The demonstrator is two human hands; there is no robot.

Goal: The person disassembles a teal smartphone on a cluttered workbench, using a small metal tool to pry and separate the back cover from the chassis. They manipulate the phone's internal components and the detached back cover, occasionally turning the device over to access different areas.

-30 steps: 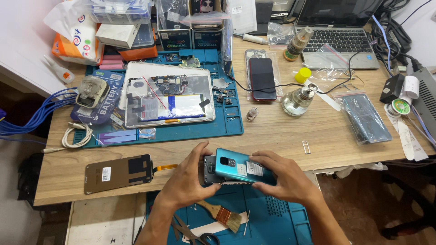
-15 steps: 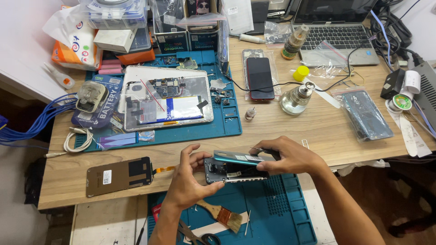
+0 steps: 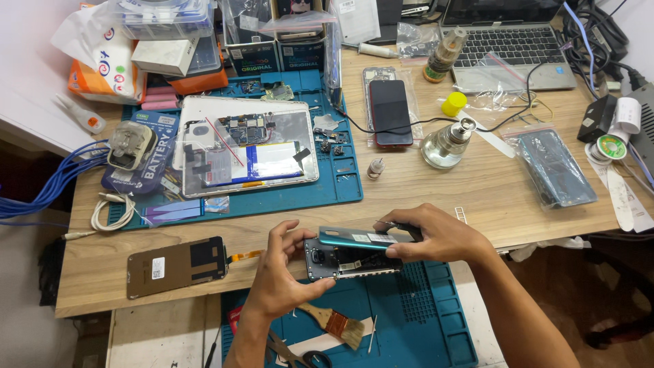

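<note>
Item one: opened phone body (image 3: 351, 261), circuit side up, held low at the near edge of the wooden bench (image 3: 477, 197), above the near blue mat (image 3: 422, 320). My left hand (image 3: 283, 279) grips its left end, thumb below and fingers curled over the top edge.

Item two: teal back cover (image 3: 361, 238), lifted off the body and tilted just above it, its right end pinched in my right hand (image 3: 436, 235), fingers closed round it.

Item three: loose display panel (image 3: 176, 266) with an orange flex tail, lying face down on the bench to the left of my left hand, well apart from it.

Item four: small brush (image 3: 334, 324) and scissors (image 3: 300, 354) on the near mat, below my left wrist.

Item five: opened tablet (image 3: 245, 146) with its boards and battery showing, on the far blue mat (image 3: 340, 194), left of centre.

Item six: dark phone (image 3: 390, 112) with a red rim, face up, far centre, a black cable across it.

Item seven: glass burner (image 3: 446, 143) right of that phone, with a yellow cap (image 3: 454, 103) beyond it.

Item eight: laptop (image 3: 511, 48), far right. Bagged dark phone cover (image 3: 555, 167) on the right.

Item nine: coiled white cable (image 3: 112, 211) at the left edge.
</note>
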